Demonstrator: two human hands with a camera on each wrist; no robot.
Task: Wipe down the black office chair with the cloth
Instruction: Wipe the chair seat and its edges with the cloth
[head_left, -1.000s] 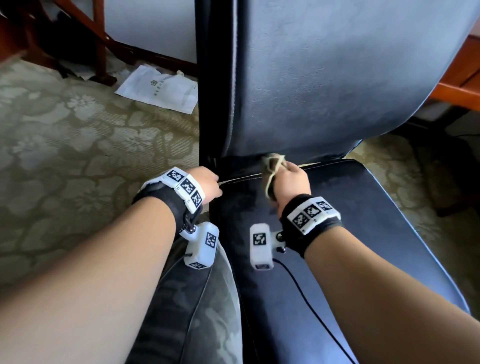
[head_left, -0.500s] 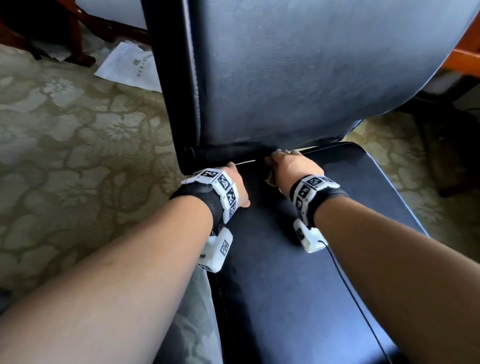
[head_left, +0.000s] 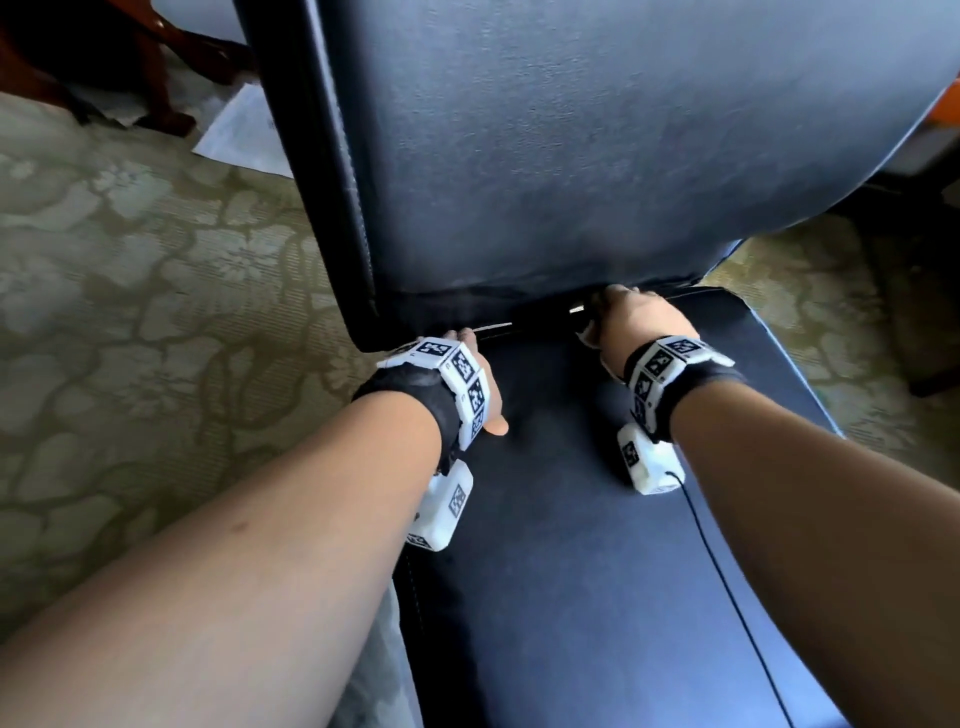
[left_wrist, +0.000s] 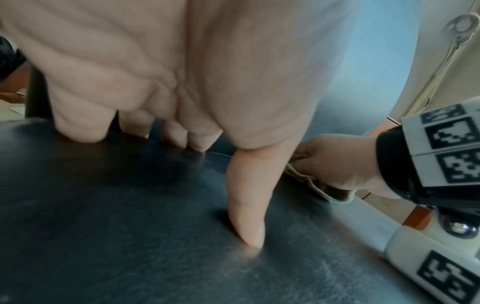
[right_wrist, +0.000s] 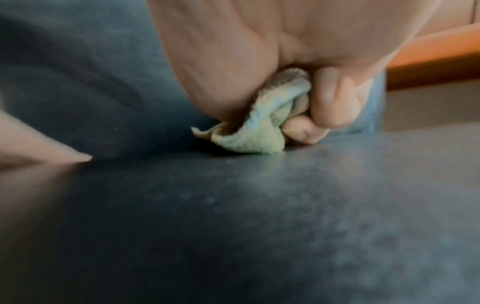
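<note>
Left wrist band (head_left: 457, 384): black fabric w/ white blocks, b/w square markers. White cam box (head_left: 441, 512) below it, marker on side. Right wrist band (head_left: 670, 379): same build; white cam box (head_left: 647, 465) below it, thin black cable (head_left: 727, 592) trailing back. Forearms bare, no sleeves.

Soft daylight, perhaps from above, pale sheen on chair back (head_left: 597, 130), bowed wide-angle edges, right wrist view blurred

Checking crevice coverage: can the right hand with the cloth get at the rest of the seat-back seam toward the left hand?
Probably yes: only bare seat lies between right hand, gripping the cloth, and left hand.
</note>
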